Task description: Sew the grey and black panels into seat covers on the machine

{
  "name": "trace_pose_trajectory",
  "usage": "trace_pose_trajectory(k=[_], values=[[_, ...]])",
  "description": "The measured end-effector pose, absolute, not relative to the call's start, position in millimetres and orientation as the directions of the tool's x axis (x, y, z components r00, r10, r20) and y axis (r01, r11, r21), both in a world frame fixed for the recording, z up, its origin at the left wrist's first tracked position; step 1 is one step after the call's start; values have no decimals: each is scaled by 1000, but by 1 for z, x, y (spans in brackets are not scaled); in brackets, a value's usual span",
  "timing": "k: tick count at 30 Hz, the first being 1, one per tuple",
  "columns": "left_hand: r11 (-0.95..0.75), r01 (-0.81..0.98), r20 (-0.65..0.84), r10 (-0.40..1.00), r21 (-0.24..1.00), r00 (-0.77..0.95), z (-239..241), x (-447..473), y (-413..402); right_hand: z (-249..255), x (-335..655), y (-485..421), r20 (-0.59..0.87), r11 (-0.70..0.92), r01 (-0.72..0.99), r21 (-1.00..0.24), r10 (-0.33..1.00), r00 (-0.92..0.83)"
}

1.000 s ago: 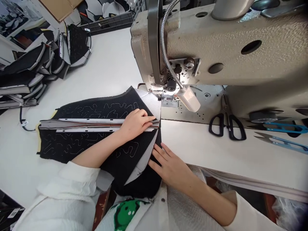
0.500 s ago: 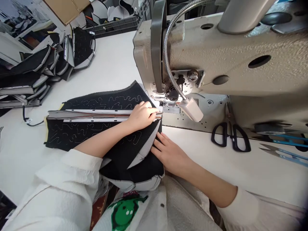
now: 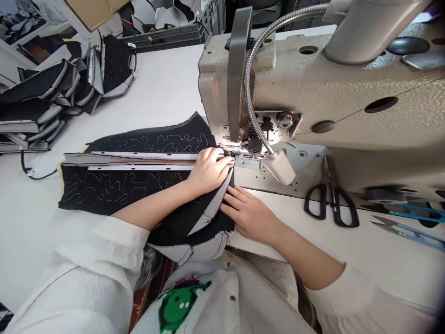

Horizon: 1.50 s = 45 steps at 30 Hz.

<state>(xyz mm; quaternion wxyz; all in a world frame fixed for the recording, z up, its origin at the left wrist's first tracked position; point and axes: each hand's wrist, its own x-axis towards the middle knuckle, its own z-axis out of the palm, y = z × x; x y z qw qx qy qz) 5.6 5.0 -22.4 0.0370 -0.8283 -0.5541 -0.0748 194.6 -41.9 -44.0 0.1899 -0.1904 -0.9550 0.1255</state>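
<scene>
A black mesh fabric piece (image 3: 167, 181) with wavy light stitching and grey panels lies on the white table, its right end at the needle area of the sewing machine (image 3: 239, 150). Along its middle run white strips (image 3: 139, 154) with small dark holes and a grey folded seam. My left hand (image 3: 210, 171) is closed on the seam close to the presser foot, thumb and fingers bent over the edge. Below it, my right hand (image 3: 248, 211) lies with fingers stretched out and slightly apart on the fabric's right edge. The needle tip is hard to make out.
Black-handled scissors (image 3: 332, 197) lie right of the machine bed, with blue thread snips (image 3: 410, 232) beyond. A lamp head (image 3: 278, 166) on a flexible metal neck hangs by the needle. Similar pieces (image 3: 41, 102) are stacked at the left; a grey crate (image 3: 167, 39) stands behind.
The view has shifted a little, so the machine sits lower and further right. Both hands stay on the fabric, its seam end now nearer the presser foot. A thread shows more clearly across the machine arm.
</scene>
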Motion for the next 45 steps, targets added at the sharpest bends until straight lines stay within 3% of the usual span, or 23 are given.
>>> trace_pose_trajectory(k=[6,14,32,37,45], values=[[-393,919,91,915,-33,394,-19,4,-7,-41,214,-30,367,791,556,-256,612,-701],[-484,875,60,873,-3,483,-14,-1,6,-26,190,2,209,633,772,-61,764,-610],[-470,883,69,880,-6,469,-18,-1,7,-46,192,6,372,560,769,-307,815,-445],[-472,881,34,881,-18,472,-14,0,8,-52,195,13,332,509,767,-390,855,-398],[-457,890,4,890,16,457,-11,1,12,-46,189,16,304,497,799,-339,861,-407]])
